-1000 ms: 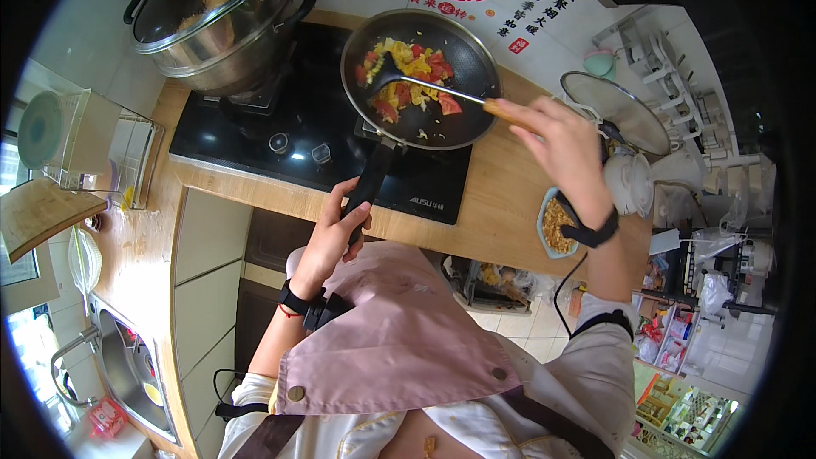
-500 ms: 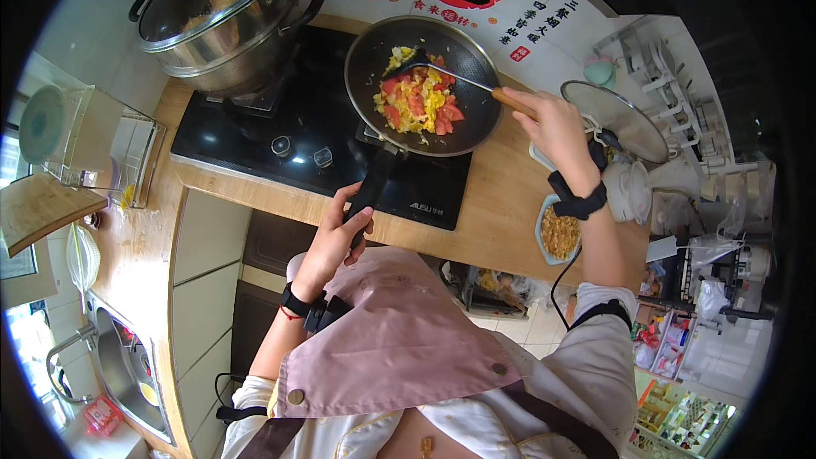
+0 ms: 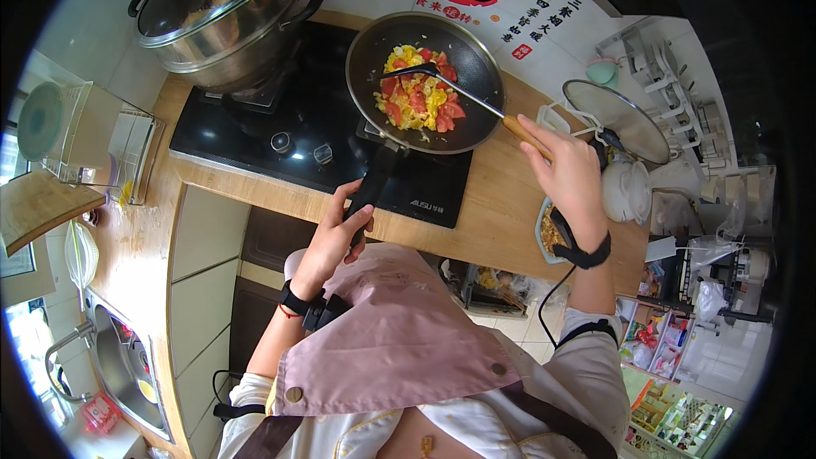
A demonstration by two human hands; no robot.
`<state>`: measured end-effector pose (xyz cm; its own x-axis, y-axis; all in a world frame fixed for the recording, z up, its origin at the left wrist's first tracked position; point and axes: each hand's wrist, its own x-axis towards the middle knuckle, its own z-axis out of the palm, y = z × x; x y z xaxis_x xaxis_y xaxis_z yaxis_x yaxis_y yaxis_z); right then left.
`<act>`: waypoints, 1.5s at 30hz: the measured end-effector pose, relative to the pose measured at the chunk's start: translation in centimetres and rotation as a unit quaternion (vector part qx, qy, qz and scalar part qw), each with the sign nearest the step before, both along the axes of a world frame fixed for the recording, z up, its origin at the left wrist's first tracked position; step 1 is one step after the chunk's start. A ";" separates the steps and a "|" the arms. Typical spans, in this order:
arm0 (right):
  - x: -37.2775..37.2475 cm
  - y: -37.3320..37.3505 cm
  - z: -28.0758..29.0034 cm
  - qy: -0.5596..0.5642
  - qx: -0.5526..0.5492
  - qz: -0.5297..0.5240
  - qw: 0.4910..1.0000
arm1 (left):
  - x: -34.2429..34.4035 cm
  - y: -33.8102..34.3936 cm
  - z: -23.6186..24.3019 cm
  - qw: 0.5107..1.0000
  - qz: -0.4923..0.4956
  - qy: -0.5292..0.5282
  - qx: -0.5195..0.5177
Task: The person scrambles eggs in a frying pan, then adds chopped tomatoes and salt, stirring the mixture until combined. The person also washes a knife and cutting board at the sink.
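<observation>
A dark frying pan (image 3: 476, 59) sits on the right side of the black cooktop (image 3: 246, 149), holding scrambled eggs with tomato chunks (image 3: 418, 106). My left hand (image 3: 336, 234) is closed round the pan's black handle, which points toward me. In my right hand (image 3: 568, 172) is the wooden handle of a spatula (image 3: 476, 100). Its dark head rests over the far part of the food, inside the pan. Below my right wrist a light blue dish (image 3: 548, 234) of brown crumbly food is partly covered by my forearm.
A large steamer pot (image 3: 217, 42) with a glass lid stands at the back left. Right of the pan are a glass lid (image 3: 625, 119) and a white lidded pot (image 3: 627, 191). A sink (image 3: 127, 365) lies at the lower left, near a wooden board (image 3: 47, 208).
My right hand has come nearer to me and slightly right, turning the spatula to a steeper slant. My forearm now covers more of the dish. The left hand stays on the handle.
</observation>
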<state>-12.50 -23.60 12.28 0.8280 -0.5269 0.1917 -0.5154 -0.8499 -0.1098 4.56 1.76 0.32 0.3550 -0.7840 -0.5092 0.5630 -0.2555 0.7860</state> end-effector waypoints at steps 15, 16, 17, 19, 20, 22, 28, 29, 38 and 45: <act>0.7 1.3 -2.7 -0.018 0.169 -0.064 0.983 | 0.0 0.0 0.1 1.000 -0.003 -0.004 0.005; 0.6 1.3 -3.3 -0.033 0.162 -0.043 0.985 | 0.0 0.0 0.1 1.000 -0.002 -0.004 0.006; 0.5 1.3 -3.9 -0.048 0.163 -0.071 0.983 | 0.0 0.1 0.0 1.000 -0.003 -0.003 0.003; 0.3 1.3 -4.8 -0.077 0.189 -0.098 0.974 | 0.0 0.1 0.0 1.000 -0.005 -0.001 0.001; 0.2 1.4 -5.3 -0.064 0.195 -0.096 0.974 | 0.0 0.1 0.0 1.000 -0.003 -0.001 -0.001; 0.1 1.4 -6.0 -0.037 0.182 -0.126 0.974 | 0.0 0.1 0.0 1.000 -0.002 -0.002 0.001; -0.4 0.7 -7.4 -0.102 0.240 -0.074 0.963 | 0.0 0.1 -0.1 1.000 -0.005 -0.005 0.006; -0.4 0.6 -7.7 -0.090 0.251 -0.080 0.960 | 0.1 0.1 -0.1 1.000 -0.008 -0.008 0.006; -0.4 1.1 -9.7 -0.099 0.238 -0.066 0.964 | 0.0 0.0 -0.3 0.999 -0.015 -0.040 0.007; -2.2 0.5 -7.5 -0.087 0.199 -0.173 0.961 | 0.0 0.1 -0.3 0.999 -0.012 -0.039 -0.001</act>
